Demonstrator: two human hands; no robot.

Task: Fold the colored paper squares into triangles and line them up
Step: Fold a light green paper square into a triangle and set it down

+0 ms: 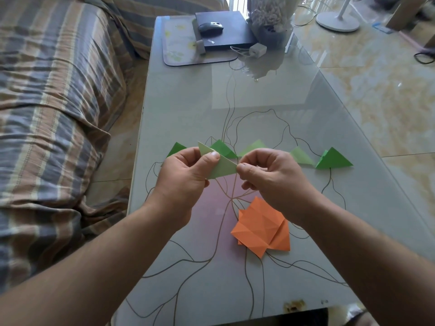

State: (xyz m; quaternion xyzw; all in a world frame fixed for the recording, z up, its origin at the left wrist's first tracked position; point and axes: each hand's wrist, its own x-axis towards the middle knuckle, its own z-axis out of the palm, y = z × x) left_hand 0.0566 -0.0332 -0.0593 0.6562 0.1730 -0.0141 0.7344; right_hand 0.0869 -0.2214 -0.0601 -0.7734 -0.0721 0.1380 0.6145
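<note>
Both hands hold a pale green folded paper triangle (222, 166) in the air above the glass table (270, 109). My left hand (186, 175) pinches its left part with the thumb on top. My right hand (270, 177) pinches its right tip. Behind the hands, several green folded triangles stand in a row on the table, from a dark one at the left (176, 149) to a bright one at the right (333, 159). Near my right wrist, a small pile of creased orange paper squares (261, 228) lies on the table.
At the table's far end sit a mouse pad (179, 45), a black laptop (223, 29) with a mouse (210, 27) on it, a white charger (257, 49) and a vase of white flowers (270, 20). A striped sofa (51, 102) runs along the left. A fan base (337, 21) stands on the tiled floor.
</note>
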